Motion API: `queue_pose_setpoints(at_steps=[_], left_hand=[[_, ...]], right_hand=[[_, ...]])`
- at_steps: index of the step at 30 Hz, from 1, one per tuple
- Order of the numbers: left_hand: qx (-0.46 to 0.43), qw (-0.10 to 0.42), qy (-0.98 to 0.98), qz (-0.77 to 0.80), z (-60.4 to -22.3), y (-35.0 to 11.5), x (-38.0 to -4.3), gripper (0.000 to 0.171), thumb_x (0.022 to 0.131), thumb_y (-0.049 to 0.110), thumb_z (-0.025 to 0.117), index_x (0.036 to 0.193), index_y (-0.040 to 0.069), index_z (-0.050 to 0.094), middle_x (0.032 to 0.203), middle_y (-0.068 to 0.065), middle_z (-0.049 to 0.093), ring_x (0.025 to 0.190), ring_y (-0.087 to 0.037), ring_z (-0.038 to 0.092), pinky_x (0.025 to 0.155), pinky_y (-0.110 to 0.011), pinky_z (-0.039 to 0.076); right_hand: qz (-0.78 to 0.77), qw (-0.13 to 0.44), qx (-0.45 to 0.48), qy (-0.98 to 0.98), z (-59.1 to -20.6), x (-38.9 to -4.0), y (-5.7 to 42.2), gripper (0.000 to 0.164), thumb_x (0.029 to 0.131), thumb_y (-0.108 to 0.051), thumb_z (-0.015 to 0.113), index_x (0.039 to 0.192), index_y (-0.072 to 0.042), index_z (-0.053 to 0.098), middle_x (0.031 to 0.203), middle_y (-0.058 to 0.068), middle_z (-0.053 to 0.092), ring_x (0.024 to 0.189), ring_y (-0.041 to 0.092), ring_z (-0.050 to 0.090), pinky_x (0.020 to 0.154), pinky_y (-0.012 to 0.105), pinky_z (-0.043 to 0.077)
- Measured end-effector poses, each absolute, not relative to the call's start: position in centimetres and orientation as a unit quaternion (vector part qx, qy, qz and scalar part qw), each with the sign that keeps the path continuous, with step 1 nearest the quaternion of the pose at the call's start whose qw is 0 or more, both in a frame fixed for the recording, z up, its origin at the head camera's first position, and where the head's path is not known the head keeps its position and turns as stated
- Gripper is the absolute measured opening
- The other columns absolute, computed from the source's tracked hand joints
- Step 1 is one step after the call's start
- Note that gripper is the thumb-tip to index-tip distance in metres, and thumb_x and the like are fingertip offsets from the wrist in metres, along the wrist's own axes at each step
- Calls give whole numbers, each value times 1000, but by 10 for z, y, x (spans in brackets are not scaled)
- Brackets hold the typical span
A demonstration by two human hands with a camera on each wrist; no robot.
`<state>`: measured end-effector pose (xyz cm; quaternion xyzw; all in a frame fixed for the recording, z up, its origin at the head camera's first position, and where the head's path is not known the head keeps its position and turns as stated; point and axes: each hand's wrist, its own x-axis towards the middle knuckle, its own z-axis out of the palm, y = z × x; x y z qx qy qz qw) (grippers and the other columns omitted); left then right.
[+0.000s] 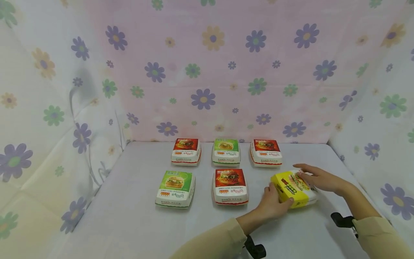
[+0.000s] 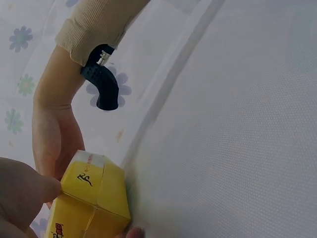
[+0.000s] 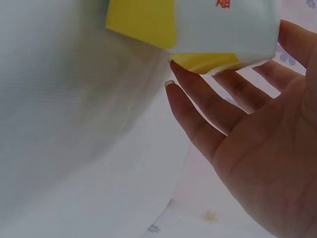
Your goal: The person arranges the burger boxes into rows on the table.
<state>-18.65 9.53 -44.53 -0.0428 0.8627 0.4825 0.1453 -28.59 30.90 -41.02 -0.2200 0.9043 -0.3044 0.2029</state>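
A yellow and white burger box (image 1: 292,189) with a burger picture on its lid is at the right of the table, tilted between both hands. My left hand (image 1: 272,204) grips its left side, the thumb along the near face. On the far right side my right hand (image 1: 323,179) holds the box, fingers spread along the edge. In the right wrist view the fingers of that right hand (image 3: 262,129) touch the box's lower edge, and a shadow lies on the cloth beneath. The left wrist view shows the box's yellow corner (image 2: 94,193) close above the white surface.
Left of the hands stand closed burger boxes in two rows. The back row has a red box (image 1: 185,152), a green one (image 1: 226,153) and another red one (image 1: 266,153). In front are a green box (image 1: 175,189) and a red box (image 1: 230,187). Flowered cloth (image 1: 203,72) encloses the table.
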Motion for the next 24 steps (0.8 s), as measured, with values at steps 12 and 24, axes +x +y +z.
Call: queue_pose_setpoints(at_steps=[12,24], left_hand=[[10,102,875,472,-449,86,-198,48,96,38,48,136,12,44,124,-1,52,114,-9,46,99,-34,39],[-55,75,856,509,-451,86,-213,43,97,39,45,132,15,49,115,-2,56,107,-13,52,93,-37,43]], right_hand=[[-306,215,-188,908,-411,-269,319,63,98,-48,42,139,-1,39,139,28,37,120,44,42,83,53,46],[-322,248,-165,898,-410,-253,326,59,98,-43,43,134,4,41,125,20,51,99,27,57,75,43,49]])
